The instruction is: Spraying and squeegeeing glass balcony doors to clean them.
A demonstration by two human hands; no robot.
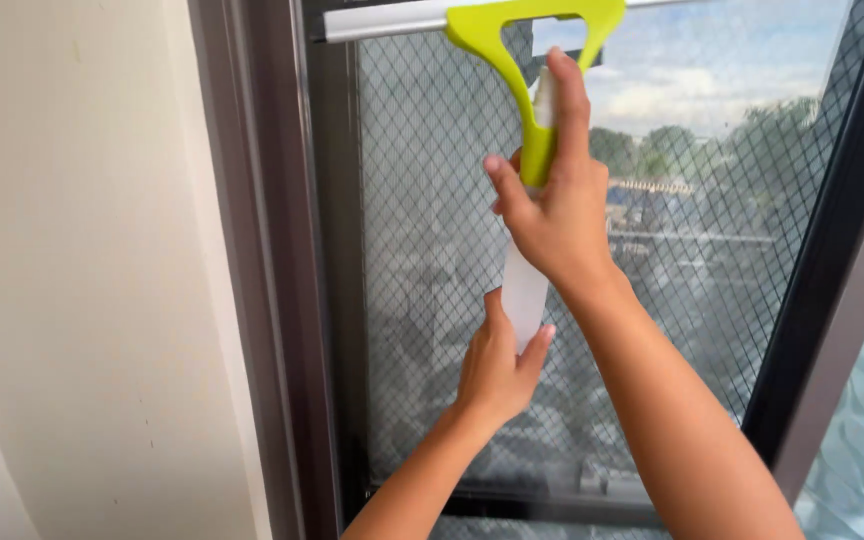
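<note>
Right hand (557, 215) gripped the green squeegee (532, 60) high on the mesh window (712, 200); left hand (497, 370) clasped its white bottle (524, 290) below. Uneven pressure could have skewed the blade, leaving streaks.

**Squeegee up high on the glass**

Lime-green squeegee (537, 60) raised against the wire-mesh window pane (712, 200), long silver blade bar running level along the top edge. Triangular open frame under the bar, narrowing into a slim green neck. White, translucent handle section below, hanging nearly upright, tilted slightly left at the bottom. Gripped at the neck and again at the lower white end. Clean, intact, pressed to the upper pane.
</note>
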